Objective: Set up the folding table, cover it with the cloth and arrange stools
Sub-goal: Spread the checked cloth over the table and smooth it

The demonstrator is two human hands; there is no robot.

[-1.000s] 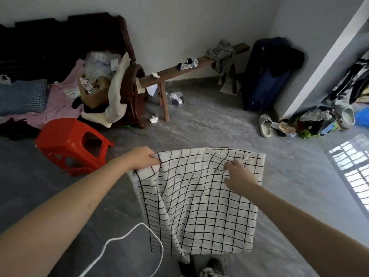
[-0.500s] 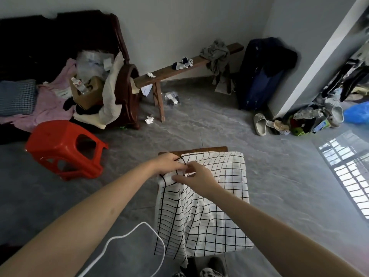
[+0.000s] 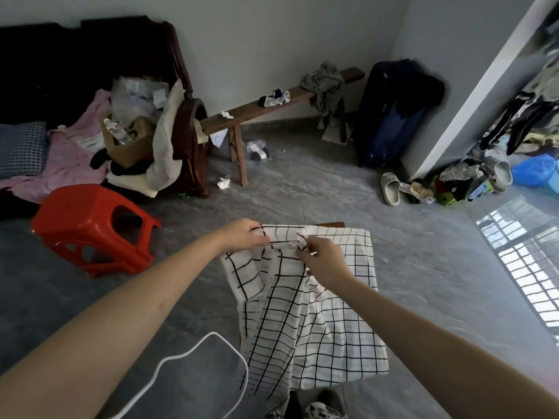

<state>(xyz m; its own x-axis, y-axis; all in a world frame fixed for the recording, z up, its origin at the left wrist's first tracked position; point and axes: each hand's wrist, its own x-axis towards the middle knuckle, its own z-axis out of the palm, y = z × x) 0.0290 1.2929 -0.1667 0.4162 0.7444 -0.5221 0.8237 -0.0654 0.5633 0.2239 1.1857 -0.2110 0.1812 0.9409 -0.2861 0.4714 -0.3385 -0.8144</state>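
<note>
Cloth-covering step. The left hand (image 3: 245,237) and right hand (image 3: 322,260) each pinch the checked cloth (image 3: 317,313), bunched over the desk (image 3: 331,225); next, judged, spreading it flat. The red stool (image 3: 90,228) lies tipped left of the desk.

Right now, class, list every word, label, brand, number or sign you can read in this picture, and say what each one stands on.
None can be read.
Cardboard box: dark marks on its side, too blurred to read.
Bottle in that box: a label, too small to read.
Suitcase: a small pale tag, illegible.
Checked cloth, held by the left hand and right hand: grid lines only, no lettering.
Red stool: no lettering visible.
</note>
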